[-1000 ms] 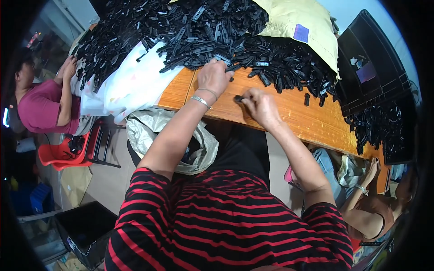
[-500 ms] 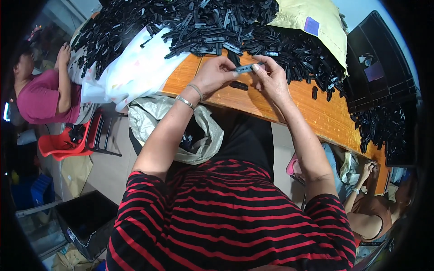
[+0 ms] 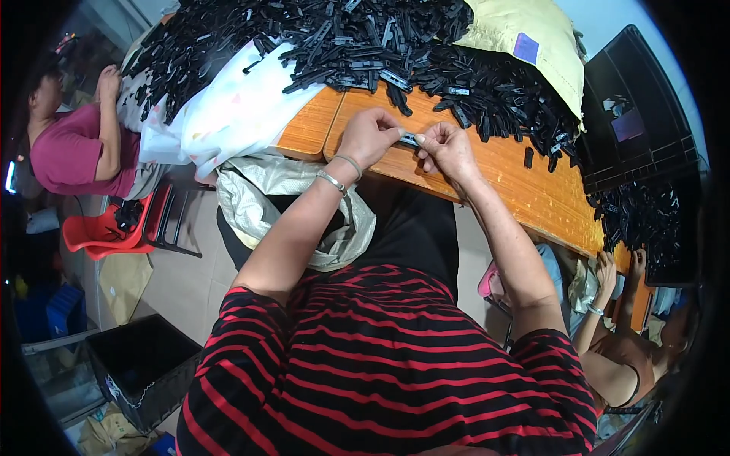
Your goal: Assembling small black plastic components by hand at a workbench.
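Over the near part of the wooden table [image 3: 502,178], my two hands meet at a small narrow part [image 3: 409,140], dark with a grey face. My left hand [image 3: 370,137] pinches its left end between thumb and fingers. At the other end, my right hand [image 3: 450,152] grips it with thumb and bent fingers. The fingertips cover both ends, so its exact kind cannot be made out. Beyond my hands lies a big heap of similar black parts [image 3: 365,53], with a few loose ones at its near edge.
A yellow sack [image 3: 555,61] rests on the heap at the right, beside a black crate [image 3: 639,114]. White plastic sheeting [image 3: 228,106] covers the table's left. An open woven sack [image 3: 243,205] hangs below the edge. People sit at left [image 3: 84,152] and lower right [image 3: 623,365].
Both hands have come down slightly nearer to me and closer together with the part. The dark piece that lay on the table below them no longer shows separately.
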Tool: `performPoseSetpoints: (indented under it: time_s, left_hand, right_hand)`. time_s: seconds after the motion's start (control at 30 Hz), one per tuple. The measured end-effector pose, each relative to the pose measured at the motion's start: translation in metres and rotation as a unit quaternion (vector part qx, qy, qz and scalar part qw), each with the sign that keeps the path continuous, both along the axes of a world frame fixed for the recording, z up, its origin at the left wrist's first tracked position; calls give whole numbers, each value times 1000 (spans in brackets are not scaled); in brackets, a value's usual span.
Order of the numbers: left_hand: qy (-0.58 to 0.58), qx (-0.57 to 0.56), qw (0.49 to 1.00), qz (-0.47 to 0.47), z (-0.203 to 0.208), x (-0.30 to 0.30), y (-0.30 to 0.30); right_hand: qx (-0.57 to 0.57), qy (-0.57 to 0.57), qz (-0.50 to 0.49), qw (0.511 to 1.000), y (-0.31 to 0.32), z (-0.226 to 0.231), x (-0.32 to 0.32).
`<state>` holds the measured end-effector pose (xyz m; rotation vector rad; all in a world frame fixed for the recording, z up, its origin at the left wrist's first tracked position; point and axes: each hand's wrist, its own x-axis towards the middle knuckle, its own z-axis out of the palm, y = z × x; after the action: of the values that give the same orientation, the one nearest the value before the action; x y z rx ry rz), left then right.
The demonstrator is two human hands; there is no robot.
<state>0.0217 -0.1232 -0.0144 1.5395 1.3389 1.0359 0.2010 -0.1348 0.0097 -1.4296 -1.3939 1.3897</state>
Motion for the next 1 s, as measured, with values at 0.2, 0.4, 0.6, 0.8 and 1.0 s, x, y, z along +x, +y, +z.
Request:
performPoseSetpoints:
  time_s: [0.2,0.4,0.6,0.8,1.0]
  left_hand:
    - [93,1,996,15,0,0,3]
    - [238,-58,969,16,24,3,19]
    - [192,8,981,-24,6,-22,-3]
    - [226,17,972,-57,29,-105,-87]
    - [219,165,961,22,37,-56,-45]
  right_hand:
    - [-24,-40,-1,999,3,0,-3]
    - [-33,-137,39,989,27,0,0]
    - [-18,-114,79,990,13,-3,7]
    - [291,-377,-33,879,18,6,56]
    - [336,-497,-75,796,44,-1,49]
